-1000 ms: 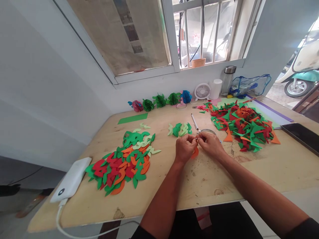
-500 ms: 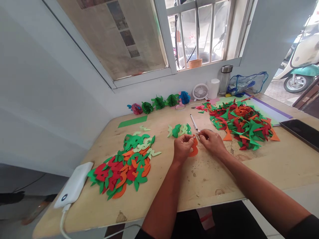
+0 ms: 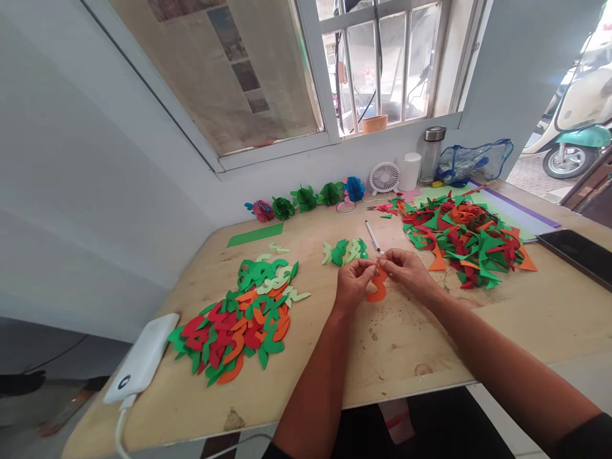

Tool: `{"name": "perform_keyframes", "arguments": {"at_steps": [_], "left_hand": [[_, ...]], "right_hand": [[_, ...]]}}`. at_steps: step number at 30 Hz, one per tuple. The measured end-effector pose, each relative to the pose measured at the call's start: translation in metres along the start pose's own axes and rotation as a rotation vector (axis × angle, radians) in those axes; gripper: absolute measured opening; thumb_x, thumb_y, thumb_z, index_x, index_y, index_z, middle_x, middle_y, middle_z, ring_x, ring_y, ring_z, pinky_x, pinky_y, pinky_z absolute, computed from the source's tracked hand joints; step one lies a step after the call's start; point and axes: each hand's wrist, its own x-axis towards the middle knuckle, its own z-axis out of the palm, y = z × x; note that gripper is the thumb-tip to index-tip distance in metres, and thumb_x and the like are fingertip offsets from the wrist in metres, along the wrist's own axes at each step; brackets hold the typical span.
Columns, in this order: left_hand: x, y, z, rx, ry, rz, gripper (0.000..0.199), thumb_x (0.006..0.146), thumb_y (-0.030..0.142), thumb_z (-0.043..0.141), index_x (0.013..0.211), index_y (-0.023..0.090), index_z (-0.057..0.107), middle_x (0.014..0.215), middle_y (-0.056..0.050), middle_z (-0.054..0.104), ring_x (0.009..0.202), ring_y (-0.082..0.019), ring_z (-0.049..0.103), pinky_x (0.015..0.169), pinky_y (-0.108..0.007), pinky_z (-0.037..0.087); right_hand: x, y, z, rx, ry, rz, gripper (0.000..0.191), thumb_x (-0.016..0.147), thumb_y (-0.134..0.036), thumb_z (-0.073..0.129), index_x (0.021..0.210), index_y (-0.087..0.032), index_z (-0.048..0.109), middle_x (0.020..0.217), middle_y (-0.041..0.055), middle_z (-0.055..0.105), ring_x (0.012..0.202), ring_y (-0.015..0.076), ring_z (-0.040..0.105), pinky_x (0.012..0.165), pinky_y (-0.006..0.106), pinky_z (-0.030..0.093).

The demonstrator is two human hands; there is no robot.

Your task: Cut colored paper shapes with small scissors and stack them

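An orange paper cutout [image 3: 377, 287] hangs between the left hand [image 3: 354, 284] and right hand [image 3: 406, 268], apparently pinched at its top by both sets of fingertips, though fingers hide the grip. It lies over the wooden tabletop [image 3: 396, 344], between a heap of red and green paper pieces [image 3: 234, 338] and a larger heap [image 3: 463, 239], just below small green paper pieces [image 3: 343, 252].
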Motion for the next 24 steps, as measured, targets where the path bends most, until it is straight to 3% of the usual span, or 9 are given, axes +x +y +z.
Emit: {"name": "perform_keyframes", "arguments": {"at_steps": [4,9,13,17,24], "left_hand": [[-0.003,0.003,0.002,0.001,-0.067,-0.071,0.018,0.063,0.031,0.070,0.069,0.014,0.066,0.064,-0.002,0.065,0.055,-0.010,0.057,0.056,-0.022,0.046],[-0.003,0.004,0.001,0.028,-0.090,-0.093,0.019,0.061,0.032,0.070,0.063,0.013,0.065,0.057,0.000,0.061,0.050,-0.008,0.051,0.051,-0.020,0.041],[0.001,0.003,-0.001,0.017,0.010,-0.084,0.017,0.060,0.030,0.070,0.061,0.014,0.064,0.051,0.002,0.057,0.047,-0.007,0.047,0.050,-0.020,0.040],[0.002,0.005,-0.001,0.016,0.094,-0.109,0.013,0.060,0.026,0.068,0.060,0.013,0.064,0.051,0.002,0.057,0.046,-0.007,0.047,0.049,-0.020,0.040],[-0.001,0.007,0.004,0.012,0.108,-0.116,0.010,0.059,0.022,0.068,0.057,0.013,0.064,0.050,0.002,0.057,0.045,-0.007,0.048,0.051,-0.020,0.042]], "right_hand": [[0.001,0.001,-0.001,0.155,0.021,0.073,0.030,0.070,-0.046,0.063,0.065,-0.018,0.051,0.054,-0.0057,0.045,0.047,0.0075,0.034,0.045,0.023,0.026],[0.004,0.004,-0.004,0.140,0.077,0.060,0.031,0.072,-0.048,0.060,0.063,-0.018,0.054,0.054,-0.0042,0.048,0.049,0.0089,0.040,0.048,0.023,0.031],[0.010,0.009,-0.015,-0.141,0.268,-0.029,0.028,0.078,-0.043,0.052,0.070,-0.018,0.061,0.064,0.0015,0.061,0.061,0.0143,0.053,0.058,0.026,0.038],[0.014,0.016,-0.028,-0.515,0.385,-0.050,0.022,0.080,-0.034,0.050,0.075,-0.019,0.065,0.073,0.0037,0.067,0.067,0.0166,0.057,0.062,0.028,0.039],[0.016,0.025,-0.032,-1.032,0.250,-0.042,0.016,0.081,-0.023,0.051,0.078,-0.021,0.067,0.087,0.0059,0.071,0.083,0.0223,0.057,0.066,0.031,0.035]]}}
